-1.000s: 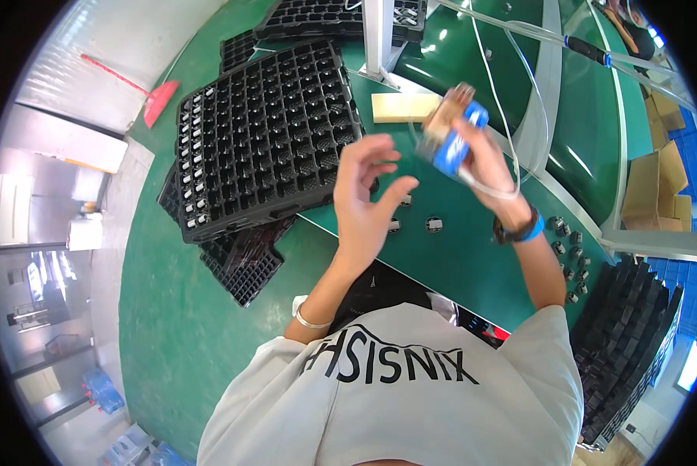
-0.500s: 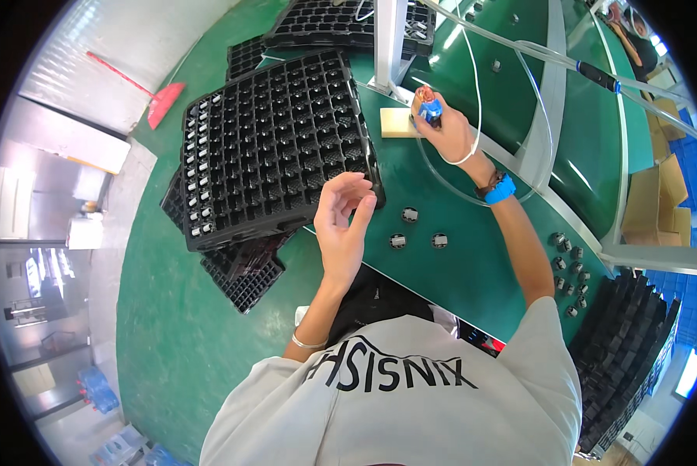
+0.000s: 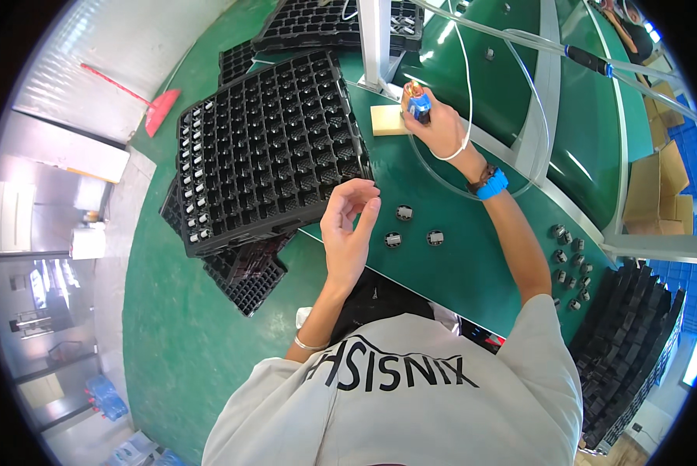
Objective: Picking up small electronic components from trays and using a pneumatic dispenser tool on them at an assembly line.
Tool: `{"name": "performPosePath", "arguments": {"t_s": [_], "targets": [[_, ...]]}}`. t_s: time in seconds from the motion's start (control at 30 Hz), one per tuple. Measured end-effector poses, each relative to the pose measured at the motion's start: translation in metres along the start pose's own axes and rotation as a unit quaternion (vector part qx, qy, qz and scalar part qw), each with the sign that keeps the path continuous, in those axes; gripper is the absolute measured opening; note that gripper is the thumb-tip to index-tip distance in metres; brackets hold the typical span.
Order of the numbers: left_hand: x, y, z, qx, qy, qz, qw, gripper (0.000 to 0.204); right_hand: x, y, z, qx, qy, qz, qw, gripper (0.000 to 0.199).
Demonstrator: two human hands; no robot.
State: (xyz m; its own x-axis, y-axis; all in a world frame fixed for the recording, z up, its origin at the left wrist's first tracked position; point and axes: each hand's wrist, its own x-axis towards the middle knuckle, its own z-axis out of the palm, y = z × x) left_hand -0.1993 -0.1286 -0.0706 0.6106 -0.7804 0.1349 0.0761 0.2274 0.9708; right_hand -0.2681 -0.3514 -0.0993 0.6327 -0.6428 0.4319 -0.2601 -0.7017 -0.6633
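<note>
My right hand [image 3: 446,133] is closed around a blue hand tool [image 3: 419,107] with a copper-coloured end, whose exact kind I cannot make out. Beside it on the green table lies a pale yellow block [image 3: 387,120]. My left hand [image 3: 347,241] hovers by the near right corner of a large black compartment tray [image 3: 275,147]; its fingers are curled, the thumb stands apart, and nothing shows between them. Small metal cylinders [image 3: 196,168] fill cells along the tray's left side. Three small silver-and-black round parts [image 3: 403,212] lie on the table between my arms.
More small parts [image 3: 573,268] cluster at the table's right, near stacked black trays [image 3: 620,349]. A white post [image 3: 375,43] rises behind the block. Another tray stack [image 3: 325,27] sits at the back. A white cable [image 3: 469,70] hangs by my right wrist. Cardboard boxes [image 3: 659,190] stand far right.
My right hand, still gripping the blue tool, has barely changed place. The fingers of my left hand are curled a little closer to the thumb. The whole view has shifted slightly.
</note>
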Motion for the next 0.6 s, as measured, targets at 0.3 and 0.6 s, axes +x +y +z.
{"name": "performPosePath", "arguments": {"t_s": [0.3,0.6], "targets": [[-0.0063,0.0028,0.0088,0.009,-0.034,0.005,0.999,0.020,0.0002,0.0003,0.0038,-0.013,0.015,0.002,1.000,0.026],[-0.0103,0.0009,0.0063,0.003,-0.033,0.002,0.999,0.019,0.0004,0.0028,0.0048,-0.037,0.018,0.010,0.999,0.030]]}}
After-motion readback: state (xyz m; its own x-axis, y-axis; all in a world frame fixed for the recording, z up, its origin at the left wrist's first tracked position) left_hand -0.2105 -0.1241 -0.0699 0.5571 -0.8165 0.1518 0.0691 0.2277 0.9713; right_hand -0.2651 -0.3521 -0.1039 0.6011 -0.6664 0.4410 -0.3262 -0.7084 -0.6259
